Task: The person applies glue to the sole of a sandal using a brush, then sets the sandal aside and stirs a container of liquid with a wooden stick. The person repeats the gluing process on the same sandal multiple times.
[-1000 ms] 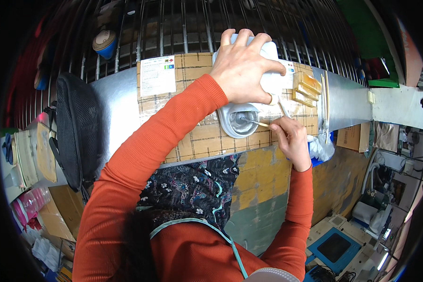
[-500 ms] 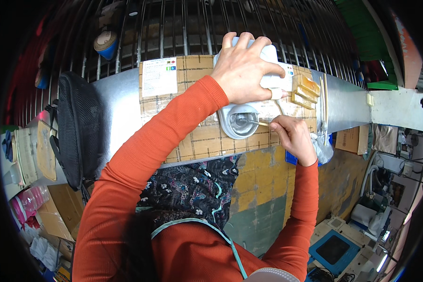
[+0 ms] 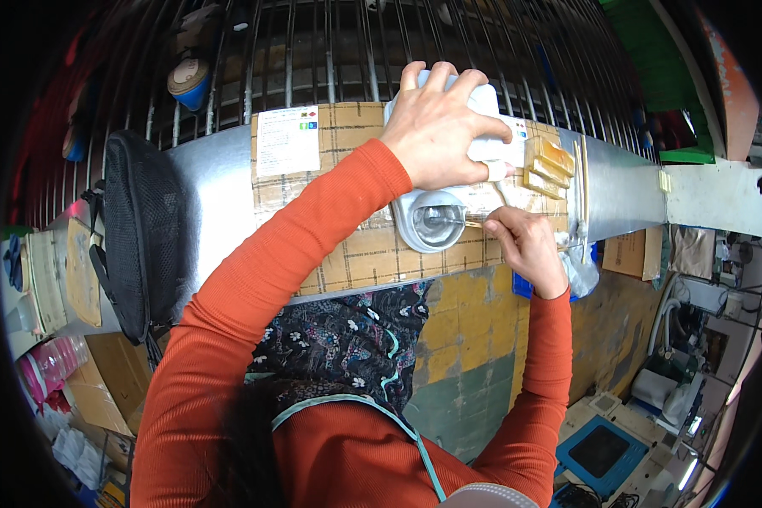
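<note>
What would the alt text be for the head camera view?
A person in orange sleeves steadies a white jug on its side with the left hand, while the right hand pokes a thin stick into its round opening, over a cardboard-covered metal bench.

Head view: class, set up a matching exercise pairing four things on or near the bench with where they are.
Things:
1. White container
2. Black mesh bag
3. Thin stick
4. Yellow blocks

Places:
A. hanging at the bench's left end
B. under the left hand
C. pinched in the right hand, tip at the container's round mouth
D. stacked just right of the container

Pairs: 1-B, 2-A, 3-C, 4-D
</note>
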